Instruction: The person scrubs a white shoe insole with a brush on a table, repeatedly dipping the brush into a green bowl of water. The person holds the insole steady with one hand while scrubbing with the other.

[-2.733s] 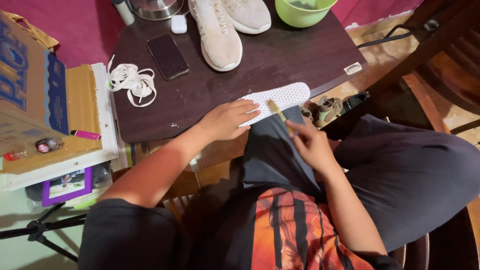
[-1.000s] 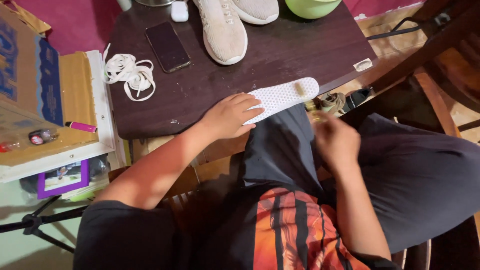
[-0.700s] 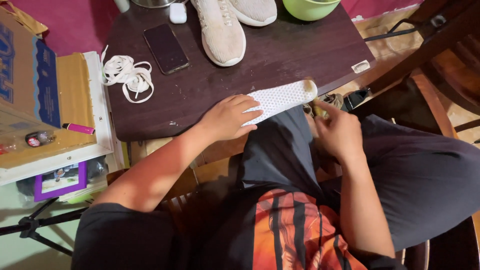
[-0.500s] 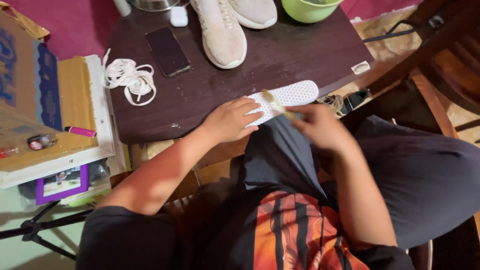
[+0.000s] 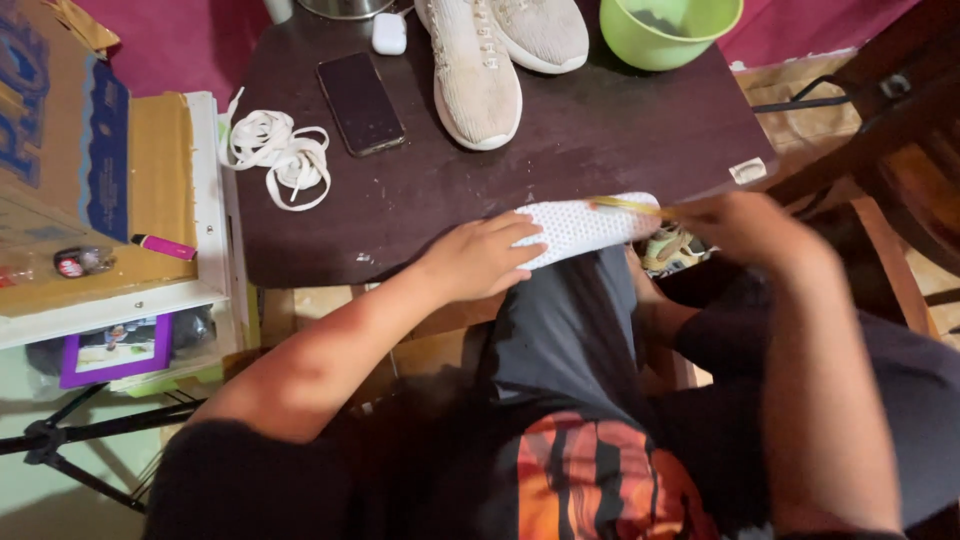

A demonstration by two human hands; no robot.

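A white perforated insole [image 5: 590,222] lies across the near edge of the dark table [image 5: 560,150]. My left hand [image 5: 480,258] presses flat on the insole's near end, fingers spread. My right hand [image 5: 745,228] is blurred at the insole's far end and grips a thin yellowish brush [image 5: 625,205] whose tip rests on the insole. Two beige sneakers [image 5: 475,65] stand at the back of the table.
A black phone [image 5: 360,102], a small white earbud case [image 5: 389,32] and loose white laces [image 5: 275,155] lie on the table's left part. A green bowl [image 5: 670,28] sits at the back right. A cardboard box [image 5: 70,170] stands left; a wooden chair [image 5: 890,150] right.
My right hand dipped down off the table's edge, came back to the insole with the brush, and has now drawn the brush toward the insole's far right end. The left hand stays put.
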